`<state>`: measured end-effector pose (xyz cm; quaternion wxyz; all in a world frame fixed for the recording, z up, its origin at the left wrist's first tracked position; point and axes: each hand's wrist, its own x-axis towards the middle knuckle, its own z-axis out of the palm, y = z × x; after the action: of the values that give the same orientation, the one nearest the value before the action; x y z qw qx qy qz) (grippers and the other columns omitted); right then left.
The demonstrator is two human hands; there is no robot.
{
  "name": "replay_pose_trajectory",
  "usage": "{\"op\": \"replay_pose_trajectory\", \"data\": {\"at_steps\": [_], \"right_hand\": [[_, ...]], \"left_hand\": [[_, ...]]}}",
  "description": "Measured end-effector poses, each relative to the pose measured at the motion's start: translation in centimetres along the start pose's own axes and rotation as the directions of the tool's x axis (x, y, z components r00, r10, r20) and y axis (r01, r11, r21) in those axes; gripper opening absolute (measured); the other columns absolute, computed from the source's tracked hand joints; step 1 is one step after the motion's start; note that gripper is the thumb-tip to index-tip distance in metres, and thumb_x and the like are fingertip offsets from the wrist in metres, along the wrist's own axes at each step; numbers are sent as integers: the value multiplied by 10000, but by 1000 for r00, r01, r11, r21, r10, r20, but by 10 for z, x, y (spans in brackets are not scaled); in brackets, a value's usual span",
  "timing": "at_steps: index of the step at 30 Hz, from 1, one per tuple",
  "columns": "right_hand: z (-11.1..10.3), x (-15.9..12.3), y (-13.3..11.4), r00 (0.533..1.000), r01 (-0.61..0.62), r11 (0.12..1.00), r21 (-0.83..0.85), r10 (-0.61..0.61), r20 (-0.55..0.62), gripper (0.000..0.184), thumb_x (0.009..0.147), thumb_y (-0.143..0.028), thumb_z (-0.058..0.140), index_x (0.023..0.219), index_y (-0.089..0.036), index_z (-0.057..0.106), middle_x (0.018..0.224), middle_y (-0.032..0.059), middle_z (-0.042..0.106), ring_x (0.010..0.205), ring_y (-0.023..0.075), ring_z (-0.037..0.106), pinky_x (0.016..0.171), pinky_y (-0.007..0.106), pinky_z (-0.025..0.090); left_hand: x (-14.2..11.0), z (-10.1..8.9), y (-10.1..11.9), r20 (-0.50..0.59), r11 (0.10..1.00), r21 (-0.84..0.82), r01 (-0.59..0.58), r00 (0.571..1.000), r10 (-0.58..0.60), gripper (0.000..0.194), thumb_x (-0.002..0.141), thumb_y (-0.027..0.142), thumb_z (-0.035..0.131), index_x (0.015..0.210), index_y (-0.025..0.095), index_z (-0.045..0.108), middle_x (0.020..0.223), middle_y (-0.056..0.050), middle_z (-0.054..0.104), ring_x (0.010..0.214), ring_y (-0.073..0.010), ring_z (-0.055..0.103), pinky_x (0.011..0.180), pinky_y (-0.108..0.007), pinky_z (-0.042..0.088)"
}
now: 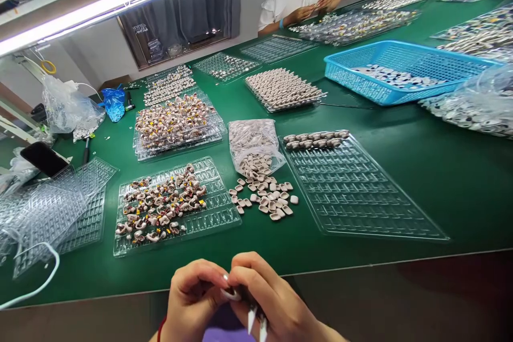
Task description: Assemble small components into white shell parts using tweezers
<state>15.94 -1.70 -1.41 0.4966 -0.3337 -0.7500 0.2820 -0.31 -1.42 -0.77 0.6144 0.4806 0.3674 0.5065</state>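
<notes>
Close to the table's front edge, my left hand [196,295] and my right hand [274,295] meet, fingers closed. My left thumb and forefinger pinch a small beige earbud part [231,294], largely covered by the fingers. My right fingertips touch the same part. Two pointed metal tips of what look like tweezers [252,319] stick out below my right palm. Ahead lie loose beige shells [272,200], spilled from a clear plastic bag [252,136]. Left of them, a clear tray [214,214] bears beige parts with wires and yellow bits.
To the right, a clear slotted tray [372,192] holds two rows of assembled pieces [316,139]. Behind are stacked filled trays [176,123], a blue basket [395,93] and a seated person [300,0]. At left lie stacked trays [60,208], a phone [44,159] and a white cable [52,272].
</notes>
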Motion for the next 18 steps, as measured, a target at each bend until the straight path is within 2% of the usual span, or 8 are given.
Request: {"op": "replay_pose_trajectory", "data": {"at_steps": [18], "right_hand": [[-1,0,4,999,21,1000,23,-22,36,188,867,-48,484,966,-207,477,787,16,472,645,143,496,559,220,468]], "left_hand": [[-5,0,-9,-82,993,-98,62,994,-70,99,686,114,823,703,206,791,709,-27,750,644,-124,672,611,-178,530]]}}
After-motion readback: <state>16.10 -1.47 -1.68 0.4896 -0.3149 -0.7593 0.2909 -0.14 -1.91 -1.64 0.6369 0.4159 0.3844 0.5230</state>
